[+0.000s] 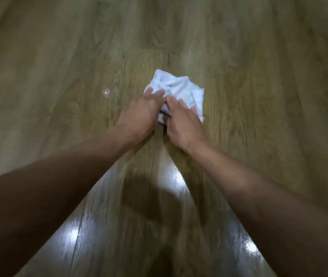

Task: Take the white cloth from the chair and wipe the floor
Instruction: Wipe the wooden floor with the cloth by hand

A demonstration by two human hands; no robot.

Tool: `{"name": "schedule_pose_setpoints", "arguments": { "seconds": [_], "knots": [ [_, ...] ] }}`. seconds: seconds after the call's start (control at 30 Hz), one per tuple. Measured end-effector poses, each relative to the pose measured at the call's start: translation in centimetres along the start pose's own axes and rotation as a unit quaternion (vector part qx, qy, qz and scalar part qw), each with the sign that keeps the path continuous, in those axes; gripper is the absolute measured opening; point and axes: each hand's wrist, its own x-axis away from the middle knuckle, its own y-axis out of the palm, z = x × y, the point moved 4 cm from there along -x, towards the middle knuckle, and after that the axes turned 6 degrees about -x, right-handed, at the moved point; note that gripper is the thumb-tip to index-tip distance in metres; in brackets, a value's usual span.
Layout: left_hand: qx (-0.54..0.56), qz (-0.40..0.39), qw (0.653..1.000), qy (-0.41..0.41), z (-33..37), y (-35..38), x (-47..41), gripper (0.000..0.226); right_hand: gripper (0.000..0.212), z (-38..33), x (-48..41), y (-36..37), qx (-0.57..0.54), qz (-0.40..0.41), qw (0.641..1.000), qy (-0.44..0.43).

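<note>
A bunched white cloth [179,87] lies on the wooden plank floor [59,66] in the middle of the view. My left hand [139,114] presses on its near left part, fingers spread over the fabric. Beside it, my right hand [183,120] rests on the near right part, fingers curled onto the cloth. The two hands touch each other at the thumbs. The near edge of the cloth is hidden under them. Both forearms stretch out from the bottom corners. The picture is blurred by motion.
A small pale spot [106,91] marks the floor left of the cloth. Nearer to me the planks shine with bright reflections [177,176] and a dark shadow between my arms. No chair is in view.
</note>
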Motion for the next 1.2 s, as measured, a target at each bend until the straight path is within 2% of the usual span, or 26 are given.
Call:
{"name": "schedule_pose_setpoints", "arguments": {
  "seconds": [0.07, 0.1, 0.2, 0.27, 0.33, 0.37, 0.4, 0.43, 0.53, 0.6, 0.67, 0.8, 0.9, 0.97, 1.03, 1.2],
  "knots": [
    [-0.014, 0.032, 0.998, 0.046, -0.1, 0.2, 4.4, 0.055, 0.056, -0.6, 2.6, 1.6, 0.034, -0.010, 0.999, -0.016],
    [-0.004, 0.021, 0.998, 0.062, -0.5, 0.4, 6.2, 0.057, 0.058, -0.7, 3.1, 2.0, 0.057, -0.015, 0.998, -0.019],
    [-0.063, 0.005, 0.992, 0.112, -3.1, -0.1, 3.3, 0.059, 0.056, -1.2, 0.7, 1.7, 0.086, -0.033, 0.996, -0.017],
    [-0.072, -0.009, 0.993, 0.097, -3.8, -0.6, 0.5, 0.043, 0.056, -2.2, -2.9, 1.5, 0.091, -0.051, 0.994, -0.010],
    [0.021, 0.022, 0.999, 0.037, -4.3, -1.0, -2.0, 0.025, 0.058, -3.2, -5.8, 1.3, 0.091, -0.071, 0.993, 0.011],
    [0.048, 0.019, 0.999, -0.006, -4.5, -1.2, -2.7, 0.025, 0.059, -3.6, -6.5, 1.3, 0.088, -0.075, 0.993, 0.018],
    [0.014, -0.020, 0.999, -0.027, -4.3, -1.4, -2.7, 0.031, 0.060, -3.9, -6.4, 1.4, 0.084, -0.077, 0.993, 0.021],
    [-0.018, -0.025, 0.999, -0.032, -4.3, -1.6, -2.2, 0.040, 0.060, -4.1, -5.6, 1.5, 0.083, -0.074, 0.994, 0.017],
    [-0.035, 0.013, 0.999, 0.020, -4.4, -1.2, 2.6, 0.051, 0.059, -4.3, -1.0, 2.8, 0.102, -0.064, 0.993, -0.015],
    [-0.030, 0.013, 0.999, 0.018, -4.4, -1.0, 6.2, 0.054, 0.060, -4.6, 1.5, 4.2, 0.152, -0.076, 0.985, -0.034],
    [-0.043, -0.002, 0.999, 0.016, -4.9, -1.2, 7.2, 0.054, 0.060, -5.0, 1.3, 4.5, 0.188, -0.080, 0.978, -0.044],
    [-0.026, -0.056, 0.998, 0.010, -7.0, -3.5, 3.1, 0.047, 0.065, -6.9, -3.2, 4.5, 0.186, -0.132, 0.972, -0.057],
    [0.003, -0.090, 0.995, -0.040, -7.8, -3.7, 0.9, 0.036, 0.070, -7.8, -5.6, 4.5, 0.172, -0.164, 0.971, -0.012],
    [-0.031, -0.085, 0.993, -0.069, -7.4, -3.6, 1.6, 0.039, 0.071, -8.0, -4.9, 4.8, 0.195, -0.189, 0.962, -0.022],
    [-0.081, -0.062, 0.994, -0.051, -7.1, -3.1, 4.2, 0.046, 0.070, -8.1, -2.5, 5.4, 0.209, -0.206, 0.955, -0.048],
    [-0.071, -0.049, 0.996, 0.005, -7.6, -2.6, 9.4, 0.054, 0.072, -7.7, 1.0, 5.8, 0.228, -0.211, 0.949, -0.053]
  ]
}}
